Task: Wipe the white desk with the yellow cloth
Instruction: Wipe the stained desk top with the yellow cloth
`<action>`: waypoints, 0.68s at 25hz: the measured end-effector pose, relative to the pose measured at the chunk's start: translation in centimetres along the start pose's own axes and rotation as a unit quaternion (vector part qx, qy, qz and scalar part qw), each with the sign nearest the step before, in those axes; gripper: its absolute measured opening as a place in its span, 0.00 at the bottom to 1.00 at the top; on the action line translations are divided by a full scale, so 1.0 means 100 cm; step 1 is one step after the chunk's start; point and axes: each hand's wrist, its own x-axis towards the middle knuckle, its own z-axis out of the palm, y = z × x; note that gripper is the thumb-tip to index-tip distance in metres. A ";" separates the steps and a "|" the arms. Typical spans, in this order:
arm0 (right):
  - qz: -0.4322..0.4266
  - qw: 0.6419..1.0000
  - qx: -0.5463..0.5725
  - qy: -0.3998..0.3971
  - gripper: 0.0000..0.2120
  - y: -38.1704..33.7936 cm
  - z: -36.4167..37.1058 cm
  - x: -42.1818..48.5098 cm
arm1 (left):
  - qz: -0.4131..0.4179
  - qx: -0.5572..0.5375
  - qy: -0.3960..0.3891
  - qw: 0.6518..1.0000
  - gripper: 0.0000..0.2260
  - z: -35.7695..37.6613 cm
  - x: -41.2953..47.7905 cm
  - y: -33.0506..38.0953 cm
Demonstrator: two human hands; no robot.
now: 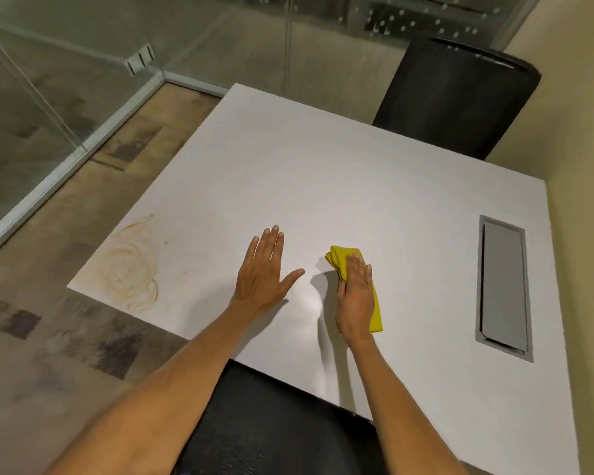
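Folded yellow fabric cloth [376, 305]: flat on white rectangular surface [323, 186], near front edge, right of centre; long axis from near edge towards far edge, tilted slightly left at far end.

Right hand [354, 296]: palm down on top of cloth, fingers extended along its length; grip flat and pressing, not curled round anything; far end and right margin of cloth showing beyond hand.

Left hand [261, 274]: palm down on bare surface, just left of cloth, fingers spread, grip wide open, nothing held.

Ring-shaped orange-brown stain [131, 272]: near front left corner, well apart from cloth, beyond left hand.

Grey recessed cable hatch [503, 286]: right of cloth, apart.

Judgement: soiled patch directly leftward of cloth; right hand sole carrier; sideways sweep across surface required, left hand lying in that path.
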 end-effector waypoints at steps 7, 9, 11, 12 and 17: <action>-0.043 0.998 0.000 -0.052 0.24 -0.122 0.106 -0.006 | -0.065 -0.009 0.006 0.998 0.40 -0.044 -0.022 -0.147; -0.050 0.997 0.006 -0.066 0.25 -0.155 0.133 -0.010 | -0.078 0.001 0.017 0.997 0.40 -0.057 -0.029 -0.185; -0.060 0.995 0.008 -0.081 0.25 -0.188 0.158 -0.011 | -0.088 0.010 0.028 0.996 0.40 -0.067 -0.036 -0.223; -0.066 0.994 0.010 -0.086 0.24 -0.203 0.170 -0.012 | -0.094 0.012 0.032 0.995 0.40 -0.072 -0.039 -0.242; -0.106 0.988 -0.004 -0.112 0.24 -0.265 0.226 -0.006 | -0.127 0.036 0.026 0.991 0.41 -0.086 -0.058 -0.321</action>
